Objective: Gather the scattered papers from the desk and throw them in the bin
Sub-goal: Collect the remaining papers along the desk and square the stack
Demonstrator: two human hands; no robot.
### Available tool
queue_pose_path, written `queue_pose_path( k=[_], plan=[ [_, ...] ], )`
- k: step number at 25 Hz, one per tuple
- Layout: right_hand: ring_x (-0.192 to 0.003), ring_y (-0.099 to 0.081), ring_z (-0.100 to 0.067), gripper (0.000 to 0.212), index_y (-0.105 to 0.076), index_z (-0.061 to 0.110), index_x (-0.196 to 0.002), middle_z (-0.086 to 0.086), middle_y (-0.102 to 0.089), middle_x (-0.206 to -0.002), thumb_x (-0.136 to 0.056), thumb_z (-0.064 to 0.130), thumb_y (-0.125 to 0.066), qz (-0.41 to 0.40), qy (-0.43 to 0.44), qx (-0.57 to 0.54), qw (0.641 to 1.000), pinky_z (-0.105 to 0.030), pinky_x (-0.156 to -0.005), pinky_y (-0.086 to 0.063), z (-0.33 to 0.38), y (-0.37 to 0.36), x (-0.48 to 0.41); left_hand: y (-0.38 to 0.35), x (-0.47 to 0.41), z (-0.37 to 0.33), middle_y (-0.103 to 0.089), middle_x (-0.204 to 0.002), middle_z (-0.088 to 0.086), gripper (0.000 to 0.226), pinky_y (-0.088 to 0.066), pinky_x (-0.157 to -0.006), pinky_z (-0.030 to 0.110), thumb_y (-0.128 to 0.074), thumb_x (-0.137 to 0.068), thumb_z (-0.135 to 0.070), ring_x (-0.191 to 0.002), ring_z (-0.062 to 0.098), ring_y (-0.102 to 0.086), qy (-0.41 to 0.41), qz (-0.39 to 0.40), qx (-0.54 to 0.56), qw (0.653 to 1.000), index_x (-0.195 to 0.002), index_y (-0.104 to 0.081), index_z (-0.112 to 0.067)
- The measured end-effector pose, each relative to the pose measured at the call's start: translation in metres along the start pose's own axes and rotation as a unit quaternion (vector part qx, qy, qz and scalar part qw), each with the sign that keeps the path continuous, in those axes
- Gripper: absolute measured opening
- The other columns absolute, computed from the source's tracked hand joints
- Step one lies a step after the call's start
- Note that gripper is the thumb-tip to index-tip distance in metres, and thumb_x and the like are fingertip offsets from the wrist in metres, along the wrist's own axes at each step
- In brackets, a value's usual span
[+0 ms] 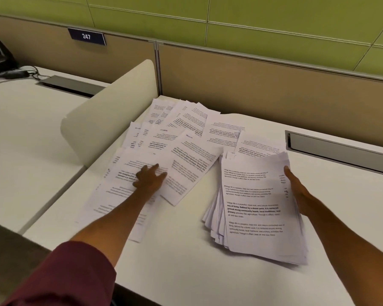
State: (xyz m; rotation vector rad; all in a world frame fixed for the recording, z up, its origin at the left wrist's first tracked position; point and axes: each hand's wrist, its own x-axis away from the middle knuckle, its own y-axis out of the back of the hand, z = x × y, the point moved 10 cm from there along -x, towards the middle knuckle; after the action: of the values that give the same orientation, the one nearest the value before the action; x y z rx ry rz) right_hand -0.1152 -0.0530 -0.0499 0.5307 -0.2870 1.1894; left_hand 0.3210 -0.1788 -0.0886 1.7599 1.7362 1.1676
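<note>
Here, at a white desk (181, 257) beneath a partition plate numbered 247 (86, 36), you worked through a spread of printed papers. Your left hand (149, 178) lay flat, fingers splayed, pressing on the scattered sheets (181, 138) that fanned across the desk's far left corner beside a cream divider (111, 111); it gripped nothing. Your right hand (299, 191) cupped the right edge of a gathered stack (254, 208), thumb on top; the stack was tilted, its near edge resting on the desk. A maroon sleeve (62, 277) covered your left upper arm.
</note>
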Motion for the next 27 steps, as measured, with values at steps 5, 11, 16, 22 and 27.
queue_pose_path(
  k=[5, 11, 16, 22, 27],
  plan=[
    [-0.093, -0.062, -0.034, 0.076, -0.047, 0.015, -0.133, -0.008, -0.063, -0.103, -0.093, 0.067, -0.008, -0.019, -0.042, -0.039, 0.998, -0.033, -0.065, -0.046, -0.004, -0.001, 0.012, 0.062, -0.017, 0.062, -0.01, -0.157, 0.017, 0.093, -0.006, -0.113, 0.063, -0.078, -0.067, -0.051, -0.145, 0.038, -0.007, 0.114, -0.075, -0.097, 0.986, -0.143, -0.033, -0.02],
    [-0.088, -0.062, -0.024, 0.098, -0.034, 0.016, -0.148, -0.004, -0.062, -0.105, -0.081, 0.082, -0.005, -0.022, -0.099, -0.061, 0.993, -0.038, -0.069, -0.05, -0.013, -0.001, 0.02, 0.064, -0.007, 0.078, -0.03, -0.139, 0.025, 0.118, -0.022, -0.108, 0.058, -0.064, -0.047, -0.085, -0.134, 0.042, -0.024, 0.137, -0.093, -0.134, 0.977, -0.131, -0.034, -0.007],
    [-0.091, -0.059, -0.026, 0.086, -0.039, 0.019, -0.141, -0.002, -0.058, -0.112, -0.088, 0.074, -0.002, -0.011, -0.084, -0.067, 0.994, -0.038, -0.072, -0.049, -0.008, -0.009, 0.027, 0.063, -0.019, 0.057, -0.03, -0.138, 0.025, 0.119, -0.034, -0.104, 0.053, -0.085, -0.047, -0.061, -0.13, 0.042, -0.029, 0.124, -0.061, -0.095, 0.986, -0.134, -0.029, -0.002],
    [-0.08, -0.058, -0.022, 0.087, -0.038, 0.009, -0.145, -0.005, -0.062, -0.101, -0.092, 0.067, -0.001, -0.015, -0.075, -0.075, 0.994, -0.037, -0.074, -0.048, -0.005, -0.011, 0.03, 0.041, -0.025, 0.048, -0.054, -0.126, 0.022, 0.106, -0.045, -0.098, 0.049, -0.094, -0.035, -0.047, -0.118, 0.039, -0.051, 0.127, -0.011, 0.011, 0.992, -0.118, -0.047, -0.001],
    [-0.077, -0.056, -0.024, 0.083, -0.041, 0.003, -0.143, -0.025, -0.045, -0.143, -0.097, 0.059, -0.001, -0.009, -0.048, -0.085, 0.995, -0.029, -0.063, -0.043, 0.008, -0.018, 0.042, 0.036, -0.021, 0.024, -0.045, -0.135, 0.026, 0.111, -0.043, -0.101, 0.047, -0.093, -0.052, -0.026, -0.125, 0.04, -0.046, 0.143, -0.06, 0.116, 0.981, -0.135, -0.026, 0.002]
  ],
)
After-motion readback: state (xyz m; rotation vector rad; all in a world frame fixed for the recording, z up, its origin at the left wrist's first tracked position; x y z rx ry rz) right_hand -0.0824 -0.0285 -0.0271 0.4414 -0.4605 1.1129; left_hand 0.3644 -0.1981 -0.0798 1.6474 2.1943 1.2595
